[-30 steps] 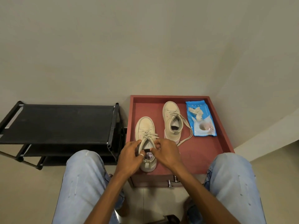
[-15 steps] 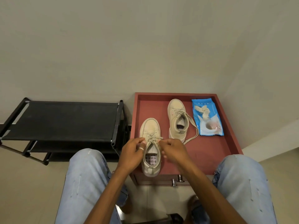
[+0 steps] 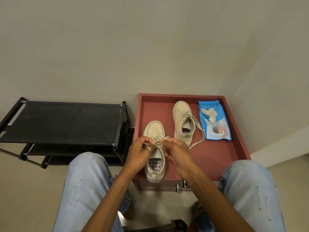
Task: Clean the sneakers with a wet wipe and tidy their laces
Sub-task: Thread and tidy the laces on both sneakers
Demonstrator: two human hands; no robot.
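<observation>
Two beige sneakers stand on a red cabinet top [image 3: 215, 158]. The near sneaker [image 3: 155, 131] points away from me at the front left. My left hand [image 3: 139, 152] and my right hand [image 3: 177, 153] meet over its tongue, and each pinches a part of its lace [image 3: 158, 145]. The far sneaker [image 3: 183, 122] sits behind and to the right, its lace loose and trailing onto the red surface. A blue wet wipe pack [image 3: 214, 121] lies at the back right with a crumpled used wipe [image 3: 211, 115] on top.
A black shoe rack [image 3: 66, 121] stands to the left of the cabinet, against the wall. My knees in light jeans flank the cabinet front, where two metal drawer knobs [image 3: 181, 185] stick out. The floor is pale tile.
Both hands have moved up from the sneaker's opening to the laces above the tongue and drawn together, pinching them. The view has shifted slightly; the sneakers have stayed in place.
</observation>
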